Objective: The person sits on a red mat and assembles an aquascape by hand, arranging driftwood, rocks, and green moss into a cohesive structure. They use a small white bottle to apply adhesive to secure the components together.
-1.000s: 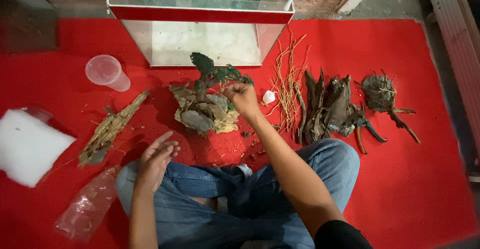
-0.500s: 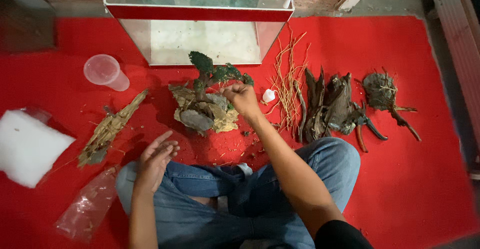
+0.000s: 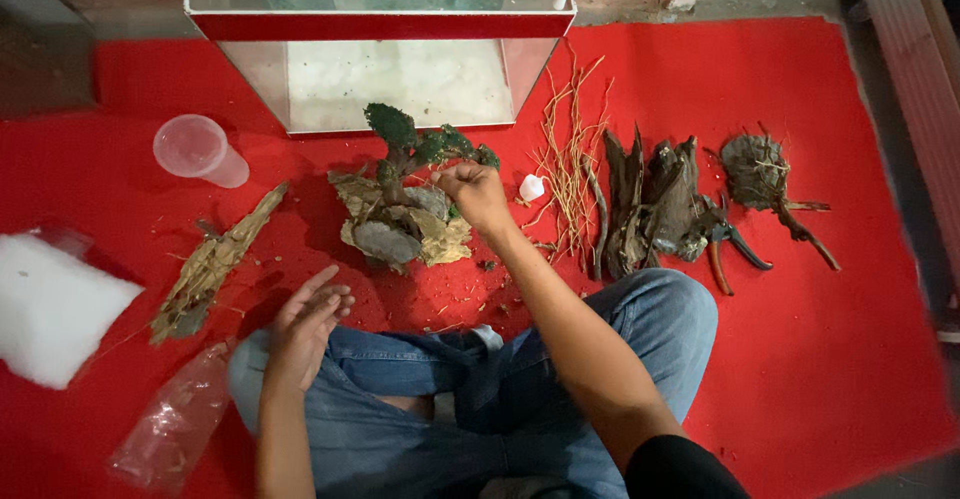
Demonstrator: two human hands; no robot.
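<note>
Both hands are out over a red carpet (image 3: 850, 339) where the person sits cross-legged in blue jeans. Left hand (image 3: 305, 324) rests by the left knee, fingers loosely spread and holding nothing. Right hand (image 3: 475, 191) reaches forward with its fingers pinched at the top right of a rock-and-plant arrangement (image 3: 400, 204); whether they grip a sprig or only press on it I cannot tell.

Nearest the body, a crumpled clear plastic bag (image 3: 175, 424) lies beside the left knee, and a white pad of filter wool (image 3: 55, 304) sits at the far left. A little further out lie a long flaky strip of bark (image 3: 215, 259) and a clear plastic cup (image 3: 197, 149) on its side.

The arrangement stands on the carpet, just in front of the glass tank (image 3: 380, 19): grey and tan stones are stacked, with dark green leafy plants rising from them, so much of the build looks done. It is not in the tank, whose pale floor is bare.

To the right lie a small white bottle (image 3: 531, 188), a bundle of thin dry twigs (image 3: 570, 174), several dark driftwood pieces (image 3: 650, 204), red-handled pruning shears (image 3: 725, 244) and a rooty stump (image 3: 765, 174), none yet joined to the arrangement.
</note>
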